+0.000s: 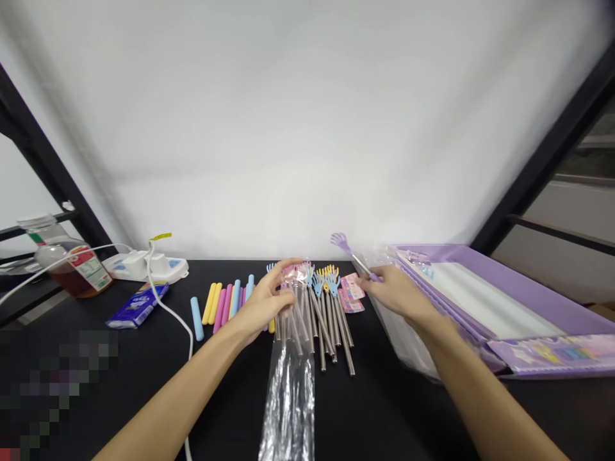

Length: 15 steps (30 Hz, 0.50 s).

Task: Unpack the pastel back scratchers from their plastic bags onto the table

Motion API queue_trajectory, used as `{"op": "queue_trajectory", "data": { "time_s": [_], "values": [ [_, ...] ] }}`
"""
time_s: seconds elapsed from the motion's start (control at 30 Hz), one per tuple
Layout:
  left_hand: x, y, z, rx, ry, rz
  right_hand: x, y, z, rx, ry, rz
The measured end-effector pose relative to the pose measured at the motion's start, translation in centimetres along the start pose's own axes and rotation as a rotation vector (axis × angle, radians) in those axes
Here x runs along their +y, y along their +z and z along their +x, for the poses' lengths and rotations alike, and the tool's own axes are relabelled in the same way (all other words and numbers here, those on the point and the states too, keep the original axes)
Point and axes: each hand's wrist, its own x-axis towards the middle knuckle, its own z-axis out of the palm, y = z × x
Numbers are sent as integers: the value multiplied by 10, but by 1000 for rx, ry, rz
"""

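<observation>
While the black surface (365,410) carries an open purple box (509,291) at the right, a pile of back scratchers (329,320) with bare metal rods and loose coloured tubes (226,307) look unfinished. The hands are apart: the left hand (265,299) seems to pinch a clear bag (289,400) over the pile, and the right hand (396,291) grips one purple scratcher (357,260), apparently complete with its handle.

A labeled jar (65,276) of dark amber liquid stands well left of the left hand's fingers (284,299), with a white power strip (177,267) and a blue packet (136,308) nearer them; a white cable (191,346) runs between packet and fingers, and a pale wall (307,128) rises beyond.
</observation>
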Motion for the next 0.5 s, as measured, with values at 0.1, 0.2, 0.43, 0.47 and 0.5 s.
{"op": "queue_trajectory", "data": {
  "time_s": [0.1, 0.2, 0.43, 0.47, 0.5],
  "values": [
    [-3, 4, -1, -10, 4, 67, 2, 15, 6, -33, 68, -253],
    [-5, 6, -1, 11, 9, 92, -2, 20, 2, 50, 57, -358],
    [14, 38, 33, 67, 173, 30, -35, -16, -32, -173, -110, 390],
    [19, 48, 41, 68, 203, 3, -35, -24, -34, -170, -128, 448],
    [25, 58, 49, 64, 226, -33, -31, -34, -35, -119, -136, 476]
  ]
}}
